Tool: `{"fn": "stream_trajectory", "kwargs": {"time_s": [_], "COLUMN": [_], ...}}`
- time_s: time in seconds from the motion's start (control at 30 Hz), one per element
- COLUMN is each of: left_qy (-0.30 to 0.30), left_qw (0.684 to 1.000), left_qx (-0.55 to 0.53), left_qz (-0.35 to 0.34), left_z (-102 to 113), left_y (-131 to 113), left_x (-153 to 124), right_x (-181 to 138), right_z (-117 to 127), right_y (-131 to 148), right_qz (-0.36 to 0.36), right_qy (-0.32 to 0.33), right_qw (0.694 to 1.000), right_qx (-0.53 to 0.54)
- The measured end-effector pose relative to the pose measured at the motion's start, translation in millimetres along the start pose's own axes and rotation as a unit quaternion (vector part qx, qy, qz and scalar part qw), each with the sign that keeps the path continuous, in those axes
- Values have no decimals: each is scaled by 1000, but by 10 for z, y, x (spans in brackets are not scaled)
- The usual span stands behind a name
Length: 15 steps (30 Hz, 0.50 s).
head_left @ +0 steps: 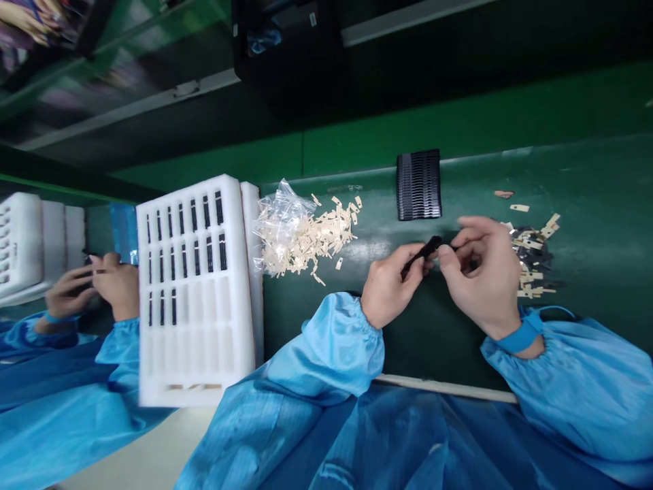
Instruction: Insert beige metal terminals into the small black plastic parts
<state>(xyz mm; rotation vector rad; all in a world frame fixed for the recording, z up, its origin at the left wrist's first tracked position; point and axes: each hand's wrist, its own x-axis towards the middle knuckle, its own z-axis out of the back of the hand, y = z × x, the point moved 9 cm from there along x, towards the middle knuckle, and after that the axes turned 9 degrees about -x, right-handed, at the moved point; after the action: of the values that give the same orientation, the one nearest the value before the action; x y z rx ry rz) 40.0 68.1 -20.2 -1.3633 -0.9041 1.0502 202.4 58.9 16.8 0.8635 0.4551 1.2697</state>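
My left hand [390, 286] is closed around a thin black strip part [423, 253], holding it slanted above the green table [586, 184]. My right hand [482, 269] has its fingertips pinched at the strip's upper end; whether anything small sits between them is hidden. Both arms wear blue sleeves, and a blue wrist strap [523, 337] is on my right wrist. A pile of small beige tabs [311, 235] spills from a clear plastic bag [280, 218] to the left of my hands. A second heap of beige tabs mixed with dark pieces [533, 262] lies just right of my right hand.
A row of black parts [419, 184] stands behind my hands. A white foam tray [194, 286] with slots, several holding black strips, stands at the left. Beyond it, another person's hands [94, 289] in blue sleeves work beside another white tray [25, 238].
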Motion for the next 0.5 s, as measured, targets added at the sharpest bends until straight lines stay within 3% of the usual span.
{"fn": "stream_trajectory", "kwargs": {"time_s": [0.1,0.17,0.3,0.5], "left_qy": [13,23,38,34], "left_qw": [983,971,964,967], "left_qx": [-168,-217,-242,-239], "left_qz": [72,101,104,76], "left_z": [-59,-93,-117,-119], "left_y": [113,137,101,77], "left_x": [30,38,36,29], "right_x": [45,74,73,20], "right_z": [79,23,-146,-188], "right_y": [-33,-77,-104,-127], "right_qz": [-8,-28,-52,-59], "right_qy": [-18,16,97,108], "right_qw": [998,995,984,983], "right_qx": [54,94,137,138]}}
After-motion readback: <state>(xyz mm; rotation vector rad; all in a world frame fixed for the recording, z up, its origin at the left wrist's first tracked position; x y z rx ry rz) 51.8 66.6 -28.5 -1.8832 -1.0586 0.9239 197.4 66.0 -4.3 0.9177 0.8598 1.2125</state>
